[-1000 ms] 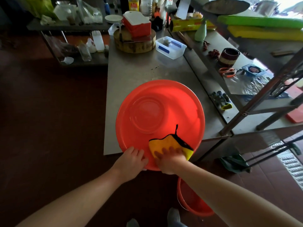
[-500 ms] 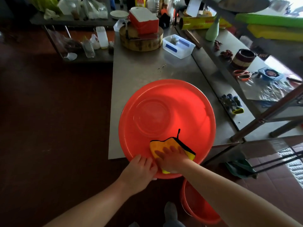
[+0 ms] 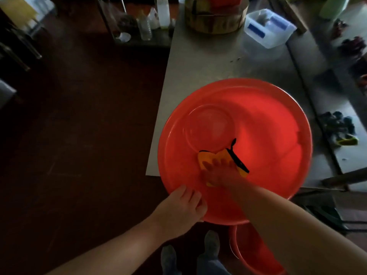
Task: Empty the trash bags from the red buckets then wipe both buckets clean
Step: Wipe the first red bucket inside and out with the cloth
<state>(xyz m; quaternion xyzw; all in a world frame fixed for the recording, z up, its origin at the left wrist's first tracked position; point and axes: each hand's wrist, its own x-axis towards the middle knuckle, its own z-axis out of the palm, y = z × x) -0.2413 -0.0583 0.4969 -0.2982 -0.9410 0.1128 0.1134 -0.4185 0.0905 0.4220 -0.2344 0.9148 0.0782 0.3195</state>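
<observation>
A: What's changed in the last second?

B: The yellow cloth point(image 3: 219, 155) has travelled up the inside wall. It was down by the near rim; now its top edge touches the base ring. The right hand point(image 3: 220, 173) has gone in with it, and the forearm now crosses the rim.

A: Hand states?

B: Right hand is flat, fingers straight and spread, pressing the cloth to the wall. It pinches nothing. The left hand point(image 3: 178, 207) hasn't left the near rim, lower centre of frame, and grips it with fingers bent over the lip. Thumb hidden.

A: Where's the bucket?

B: The red bucket point(image 3: 264, 120) sits on the steel table point(image 3: 208, 62), centre-right of frame, its near rim showing past the table's near edge. There's no bag in it. A second red bucket point(image 3: 256, 253) stands on the floor at bottom right, by the person's feet, mostly behind the right arm.

A: Which way does it point?

B: Mouth towards the camera. It's round, so no long axis across the mouth. The mouth-to-base axis leans towards upper left, since the base ring sits left of centre. Could be tipped, could be lens angle.

A: Meaning for the task?

B: My read is that the wipe is mid-stroke and working wall to base. The far wall and the floor bucket probably remain.
</observation>
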